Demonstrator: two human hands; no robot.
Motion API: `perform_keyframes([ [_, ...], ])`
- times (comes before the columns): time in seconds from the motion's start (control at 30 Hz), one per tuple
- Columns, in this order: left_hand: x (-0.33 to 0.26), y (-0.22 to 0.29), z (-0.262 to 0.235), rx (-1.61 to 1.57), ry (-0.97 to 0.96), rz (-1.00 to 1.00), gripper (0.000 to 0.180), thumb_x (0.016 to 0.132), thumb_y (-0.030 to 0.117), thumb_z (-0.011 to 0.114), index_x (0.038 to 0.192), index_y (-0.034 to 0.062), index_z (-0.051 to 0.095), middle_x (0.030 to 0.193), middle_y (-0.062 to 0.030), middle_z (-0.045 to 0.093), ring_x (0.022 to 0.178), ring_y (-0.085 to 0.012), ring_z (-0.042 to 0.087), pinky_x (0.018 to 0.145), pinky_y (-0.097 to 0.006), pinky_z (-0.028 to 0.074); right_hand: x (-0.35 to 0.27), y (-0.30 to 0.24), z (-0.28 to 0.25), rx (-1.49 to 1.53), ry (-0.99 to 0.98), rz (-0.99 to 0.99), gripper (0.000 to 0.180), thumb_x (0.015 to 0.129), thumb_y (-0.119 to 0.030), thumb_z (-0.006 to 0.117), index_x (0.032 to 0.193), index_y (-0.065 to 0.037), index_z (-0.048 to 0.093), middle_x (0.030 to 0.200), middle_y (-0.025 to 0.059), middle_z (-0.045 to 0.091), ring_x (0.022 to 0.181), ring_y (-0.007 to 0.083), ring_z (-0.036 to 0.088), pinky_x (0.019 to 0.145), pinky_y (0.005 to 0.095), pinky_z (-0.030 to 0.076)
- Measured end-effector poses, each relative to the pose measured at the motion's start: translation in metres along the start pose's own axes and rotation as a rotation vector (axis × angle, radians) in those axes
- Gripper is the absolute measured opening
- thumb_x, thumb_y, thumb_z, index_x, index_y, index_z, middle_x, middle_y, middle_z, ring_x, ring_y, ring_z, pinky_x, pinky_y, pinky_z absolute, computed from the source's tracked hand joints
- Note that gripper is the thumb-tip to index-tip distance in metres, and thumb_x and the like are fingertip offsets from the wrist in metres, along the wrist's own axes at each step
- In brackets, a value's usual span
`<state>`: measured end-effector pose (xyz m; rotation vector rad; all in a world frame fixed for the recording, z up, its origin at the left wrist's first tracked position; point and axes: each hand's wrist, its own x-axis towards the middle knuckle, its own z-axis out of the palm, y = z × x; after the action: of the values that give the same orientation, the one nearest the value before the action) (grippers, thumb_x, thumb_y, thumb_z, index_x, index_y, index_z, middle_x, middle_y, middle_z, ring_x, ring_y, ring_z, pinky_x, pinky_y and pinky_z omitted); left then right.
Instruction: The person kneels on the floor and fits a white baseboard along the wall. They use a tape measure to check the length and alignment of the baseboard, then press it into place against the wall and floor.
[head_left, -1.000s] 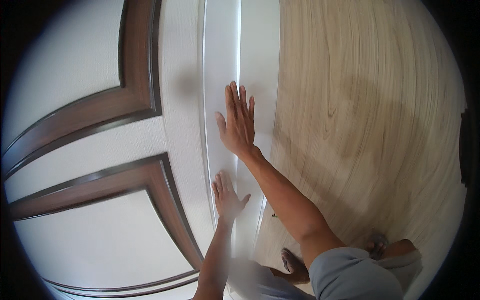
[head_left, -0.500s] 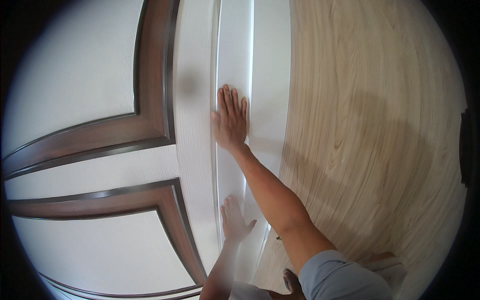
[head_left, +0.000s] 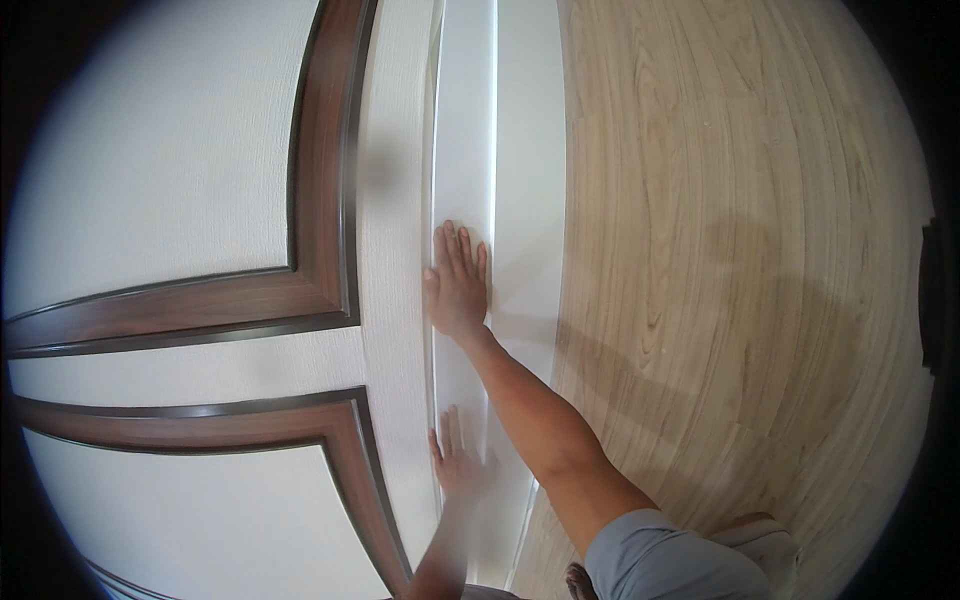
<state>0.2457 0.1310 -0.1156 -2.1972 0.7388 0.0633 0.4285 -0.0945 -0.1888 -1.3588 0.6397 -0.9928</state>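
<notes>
My right hand [head_left: 459, 290] lies flat on a long white skirting board [head_left: 466, 110], its fingers stretched out and its thumb at the board's wall-side edge. Nearer to me, my left hand [head_left: 460, 466] also rests against this board, looking hazy but with its fingers extended. Neither hand holds anything. The board runs lengthwise away from me, along the foot of a pale textured wall [head_left: 393, 200]. To its right, a flat white strip [head_left: 530, 120] lies between the board and the floor.
Brown wooden moulding [head_left: 322, 230] frames pale panels on the wall at left. Light wood-grain flooring [head_left: 690, 200] spreads across the right side. A shoe [head_left: 765, 540] shows at the lower right, beside my grey sleeve [head_left: 660, 560].
The wall frames and floor have shifted lower in the picture. Against the wall, my right hand is slightly nearer to me and my left slightly farther forward, so they are closer together.
</notes>
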Motion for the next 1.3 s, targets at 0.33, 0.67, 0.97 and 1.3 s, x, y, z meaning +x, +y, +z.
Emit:
perform_keyframes([
  [0.33, 0.135, -0.056, -0.076, 0.322, 0.294, 0.344, 0.077, 0.099, 0.045, 0.060, 0.167, 0.0199, 0.032, 0.175, 0.0007, 0.027, 0.162, -0.0191, 0.021, 0.134, -0.053, 0.009, -0.001, 0.000, 0.003, -0.037, 0.042, -0.024, 0.065, 0.109, -0.030, 0.043, 0.166, -0.004, 0.026, 0.174, 0.0140, 0.025, 0.161, 0.0369, 0.020, 0.130, 0.0621, 0.011],
  [0.67, 0.138, -0.053, -0.075, 0.611, 0.280, 0.349, 0.079, 0.106, 0.058, 0.042, 0.168, 0.0133, 0.023, 0.177, -0.0022, 0.019, 0.163, -0.0180, 0.014, 0.134, -0.056, 0.007, -0.148, 0.043, -0.112, 0.164, -0.163, -0.202, 0.021, 0.096, -0.026, 0.070, 0.098, -0.006, 0.065, 0.089, 0.0156, 0.065, 0.084, 0.0375, 0.062, 0.079, 0.0518, 0.046],
  [0.97, 0.138, -0.053, -0.076, 0.555, 0.244, 0.351, 0.076, 0.108, 0.055, 0.040, 0.169, 0.0136, 0.022, 0.177, -0.0019, 0.017, 0.163, -0.0182, 0.013, 0.135, -0.056, 0.005, -0.354, 0.076, -0.250, -0.502, -1.741, -0.698, 0.082, 0.095, -0.069, 0.056, 0.156, -0.014, 0.052, 0.161, 0.0206, 0.046, 0.156, 0.0434, 0.029, 0.127, 0.0646, 0.014],
  [1.3, 0.138, -0.053, -0.075, 0.519, 0.228, 0.351, 0.076, 0.108, 0.055, 0.041, 0.169, 0.0123, 0.022, 0.177, -0.0031, 0.017, 0.164, -0.0191, 0.012, 0.134, -0.057, 0.004, -0.440, 0.085, -0.254, -0.341, -1.466, -0.773, 0.040, 0.086, -0.038, 0.071, 0.110, -0.007, 0.078, 0.112, 0.0160, 0.068, 0.114, 0.0346, 0.060, 0.097, 0.0502, 0.047],
])
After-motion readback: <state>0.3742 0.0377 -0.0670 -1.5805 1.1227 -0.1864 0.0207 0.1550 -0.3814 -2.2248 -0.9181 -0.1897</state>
